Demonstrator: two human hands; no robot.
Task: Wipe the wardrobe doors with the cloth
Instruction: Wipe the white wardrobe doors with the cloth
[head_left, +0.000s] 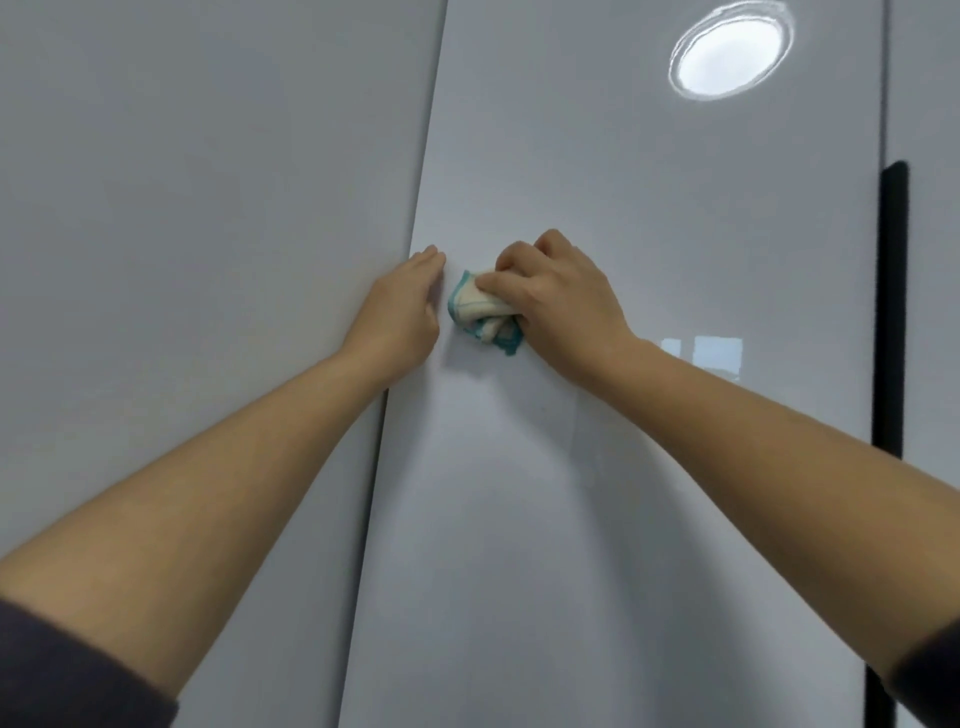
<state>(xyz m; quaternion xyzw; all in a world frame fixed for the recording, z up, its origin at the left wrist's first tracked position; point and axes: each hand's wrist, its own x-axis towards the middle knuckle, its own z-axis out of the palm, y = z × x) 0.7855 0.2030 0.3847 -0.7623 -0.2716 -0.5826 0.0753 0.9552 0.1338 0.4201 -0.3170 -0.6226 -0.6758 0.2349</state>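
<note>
The right hand (561, 306) grips a bunched white cloth (480, 312) with teal edging, fingers curled round it, and presses it against the glossy white middle door (623, 182) of the wardrobe. Just left of the cloth, the left hand (400, 317) lies with straight fingers on the same door by the seam with the left door (208, 208). A black handle strip (891, 312) runs down the door's right edge.

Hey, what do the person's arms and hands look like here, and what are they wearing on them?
The left hand and right hand are bare, with no gloves, rings or watch to be seen. Both forearms are uncovered. A dark grey left sleeve and a matching right sleeve end near the elbows, at the bottom corners of the view.
</note>
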